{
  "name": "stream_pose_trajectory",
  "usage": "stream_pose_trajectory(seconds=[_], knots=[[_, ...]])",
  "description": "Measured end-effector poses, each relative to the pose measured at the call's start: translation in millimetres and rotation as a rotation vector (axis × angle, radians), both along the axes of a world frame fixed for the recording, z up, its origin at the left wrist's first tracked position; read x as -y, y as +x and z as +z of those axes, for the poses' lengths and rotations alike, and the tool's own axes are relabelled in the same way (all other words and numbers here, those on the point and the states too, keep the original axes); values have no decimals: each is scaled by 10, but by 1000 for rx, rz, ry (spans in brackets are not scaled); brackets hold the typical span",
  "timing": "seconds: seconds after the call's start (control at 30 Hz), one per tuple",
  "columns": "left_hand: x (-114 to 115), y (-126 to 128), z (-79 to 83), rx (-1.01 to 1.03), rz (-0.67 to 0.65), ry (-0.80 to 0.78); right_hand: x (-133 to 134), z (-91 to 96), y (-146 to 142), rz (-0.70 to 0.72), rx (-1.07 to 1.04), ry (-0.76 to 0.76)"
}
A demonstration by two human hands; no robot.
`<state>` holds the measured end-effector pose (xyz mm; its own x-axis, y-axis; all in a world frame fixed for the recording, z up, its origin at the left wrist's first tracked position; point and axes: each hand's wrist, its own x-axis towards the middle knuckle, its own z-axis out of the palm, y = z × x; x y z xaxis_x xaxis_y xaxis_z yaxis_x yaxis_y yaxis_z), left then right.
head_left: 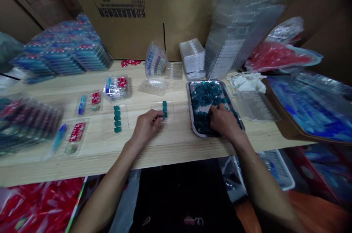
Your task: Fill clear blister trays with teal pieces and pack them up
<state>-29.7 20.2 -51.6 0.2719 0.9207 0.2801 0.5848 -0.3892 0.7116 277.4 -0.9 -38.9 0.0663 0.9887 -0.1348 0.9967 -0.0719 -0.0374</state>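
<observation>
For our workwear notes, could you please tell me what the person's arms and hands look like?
The left hand and right hand are bare, with no gloves. No sleeve shows on either forearm, and I see no watch or bracelet.

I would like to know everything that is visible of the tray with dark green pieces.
The tray is a shallow rectangle with rounded corners and a shiny, metal-looking rim. It lies flat on the table, in front of the tall plastic stack. Dark green pieces cover much of its floor, leaving a pale patch. The right hand reaches in among them.
</observation>
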Motion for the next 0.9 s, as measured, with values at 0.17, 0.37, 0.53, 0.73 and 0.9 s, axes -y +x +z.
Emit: stream_pose_trajectory(seconds=[0.17, 0.37, 0.53, 0.73, 0.9], knots=[[-81, 115, -254, -158, -121, 150, -20, -77, 89, 49, -77, 17], [-37, 154, -411, -192, -113, 232, -33, -173, 117, 51, -122, 62], [48, 130, -337, -128, -19, 137, -79, -184, 146, -97, -317, 407], [180, 687, 57, 497, 127, -252, -33, -54, -195, 50, -1028, 511], [157, 1206, 212, 1078, 75, -652, 82, 56, -628, 212, -866, 592]])
